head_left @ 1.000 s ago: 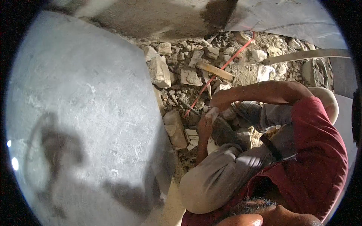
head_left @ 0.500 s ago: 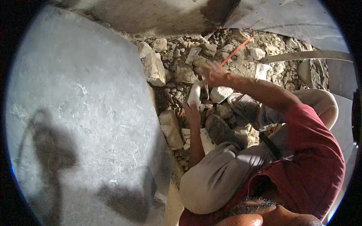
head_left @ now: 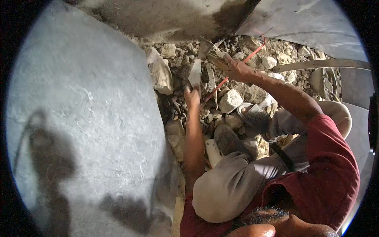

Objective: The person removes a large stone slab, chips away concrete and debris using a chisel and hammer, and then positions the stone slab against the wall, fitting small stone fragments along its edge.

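My left hand (head_left: 192,95) is closed round the lower end of a flat, whitish, pointed piece (head_left: 195,73), its tip facing away from me. To its right, my right hand (head_left: 239,71) grips a brownish, flat-edged piece (head_left: 217,61) that looks like stone or wood; I cannot tell which. A thin greyish piece shows just past its far end. The two held pieces are apart. Under and between my hands lies rubble, with a pale splinter-like strip (head_left: 211,81) and a red cord (head_left: 221,83) running diagonally across it.
A large grey slab (head_left: 90,118) fills the left side. Pale rocks (head_left: 162,75) line its edge, and a white stone (head_left: 231,101) lies by my sandalled foot (head_left: 256,117). A flat strip (head_left: 323,63) juts in from the right. Walls stand at the back.
My left hand has moved forward with the whitish piece. My right hand, earlier blurred at that piece's upper end, has shifted slightly right, and the brownish piece now shows in it.
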`<state>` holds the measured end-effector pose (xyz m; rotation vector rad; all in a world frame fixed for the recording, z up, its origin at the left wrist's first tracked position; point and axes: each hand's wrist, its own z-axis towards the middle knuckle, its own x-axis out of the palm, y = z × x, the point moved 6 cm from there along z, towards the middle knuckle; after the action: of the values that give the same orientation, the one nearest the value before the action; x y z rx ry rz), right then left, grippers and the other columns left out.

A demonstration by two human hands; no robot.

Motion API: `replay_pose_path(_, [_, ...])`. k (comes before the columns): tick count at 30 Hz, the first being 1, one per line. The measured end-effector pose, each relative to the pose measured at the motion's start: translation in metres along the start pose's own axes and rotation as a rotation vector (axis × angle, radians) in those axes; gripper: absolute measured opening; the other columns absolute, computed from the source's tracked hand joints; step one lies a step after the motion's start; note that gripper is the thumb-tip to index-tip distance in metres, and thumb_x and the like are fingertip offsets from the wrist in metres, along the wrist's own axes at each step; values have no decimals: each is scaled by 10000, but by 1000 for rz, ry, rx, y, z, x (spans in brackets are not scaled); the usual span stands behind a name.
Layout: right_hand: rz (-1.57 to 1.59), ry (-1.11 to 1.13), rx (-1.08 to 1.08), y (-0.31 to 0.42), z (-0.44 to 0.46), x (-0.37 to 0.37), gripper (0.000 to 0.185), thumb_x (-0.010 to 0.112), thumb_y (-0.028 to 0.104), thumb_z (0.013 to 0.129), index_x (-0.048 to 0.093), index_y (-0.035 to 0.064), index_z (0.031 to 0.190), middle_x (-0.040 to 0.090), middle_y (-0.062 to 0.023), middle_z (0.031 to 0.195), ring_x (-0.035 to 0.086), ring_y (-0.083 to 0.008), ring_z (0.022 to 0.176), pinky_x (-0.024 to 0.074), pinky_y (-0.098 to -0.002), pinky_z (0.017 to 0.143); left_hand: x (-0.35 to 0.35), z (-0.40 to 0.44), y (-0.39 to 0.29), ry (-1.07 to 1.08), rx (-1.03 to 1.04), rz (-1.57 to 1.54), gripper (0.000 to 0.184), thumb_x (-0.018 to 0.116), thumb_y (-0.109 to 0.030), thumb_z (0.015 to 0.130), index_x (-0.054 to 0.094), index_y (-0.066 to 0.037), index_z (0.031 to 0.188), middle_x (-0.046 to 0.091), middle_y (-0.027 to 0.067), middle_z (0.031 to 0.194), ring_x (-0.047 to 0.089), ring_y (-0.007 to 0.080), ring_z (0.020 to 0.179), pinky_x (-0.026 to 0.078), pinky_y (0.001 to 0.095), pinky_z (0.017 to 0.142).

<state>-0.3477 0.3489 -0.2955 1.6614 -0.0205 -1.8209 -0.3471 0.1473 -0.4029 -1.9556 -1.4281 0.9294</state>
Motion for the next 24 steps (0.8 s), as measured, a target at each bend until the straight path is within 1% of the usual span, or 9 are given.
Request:
replay_pose_path(2, [89, -124, -75, 9, 3, -25, 651, 473, 57, 767, 182, 99, 1348, 468, -168, 1143, 586, -327, 783, 494, -409, 656, 6, 29, 15, -11, 217, 303, 434, 495, -271, 839, 417, 71, 1095, 491, 198, 1021, 509, 329, 898, 430, 382, 749])
replay_pose_path(4, [-88, 111, 70, 16, 16, -29, 662, 523, 58, 770, 194, 105, 1342, 509, -204, 1099, 583, -352, 684, 495, -407, 581, 15, 50, 21, -34, 434, 603, 426, 507, -256, 833, 418, 77, 1083, 490, 207, 1013, 511, 341, 893, 435, 387, 747])
replay_pose_path(5, [153, 292, 308, 16, 17, -35, 647, 483, 25, 772, 210, 143, 1346, 424, -177, 1233, 580, -353, 805, 505, -393, 631, 21, 56, 23, -44, 541, 756, 422, 512, -249, 829, 419, 81, 1076, 490, 211, 1009, 511, 347, 890, 437, 389, 746])
replay_pose_path(12, [95, 176, 340, 31, 46, -18, 527, 361, 147, 865, 177, 179, 1358, 488, -228, 1054, 552, -336, 760, 481, -407, 613, 17, 13, -4, -270, 532, 519, 358, 579, -207, 770, 503, 74, 979, 498, 225, 935, 517, 348, 854, 419, 438, 731])
replay_pose_path(13, [-14, 141, 289, 29, 48, -4, 484, 308, 200, 900, 164, 188, 1362, 491, -236, 943, 537, -324, 696, 461, -408, 576, 21, 20, 5, -173, 256, 608, 334, 575, -175, 754, 524, 60, 986, 496, 222, 943, 504, 357, 876, 407, 447, 752])
replay_pose_path(16, [-49, 368, 366, 18, 47, 18, 496, 334, 219, 899, 158, 193, 1362, 492, -241, 949, 542, -306, 648, 459, -405, 543, 20, 13, -10, -234, 543, 342, 288, 566, -139, 744, 552, 54, 956, 508, 220, 910, 497, 370, 850, 406, 450, 741])
replay_pose_path(19, [-211, 708, 333, -12, 24, 62, 527, 382, 165, 874, 173, 186, 1357, 501, -227, 976, 549, -259, 566, 467, -348, 464, 25, 24, 6, -380, 944, 594, 262, 546, -96, 745, 550, 45, 967, 531, 202, 827, 494, 370, 798, 402, 454, 720])
replay_pose_path(21, [-177, 714, 357, -21, 24, 64, 528, 389, 141, 864, 190, 175, 1352, 509, -221, 985, 542, -248, 523, 459, -330, 433, 29, 43, 9, -141, 544, 832, 308, 542, -99, 748, 520, 24, 1030, 541, 205, 828, 498, 388, 810, 398, 474, 751])
replay_pose_path(24, [-63, 512, 369, -8, 31, 38, 535, 401, 112, 845, 212, 156, 1343, 523, -213, 1007, 537, -248, 483, 450, -332, 414, 24, 26, 11, -433, 1158, 653, 313, 557, -82, 737, 510, 25, 1028, 541, 228, 858, 510, 385, 806, 416, 470, 746])
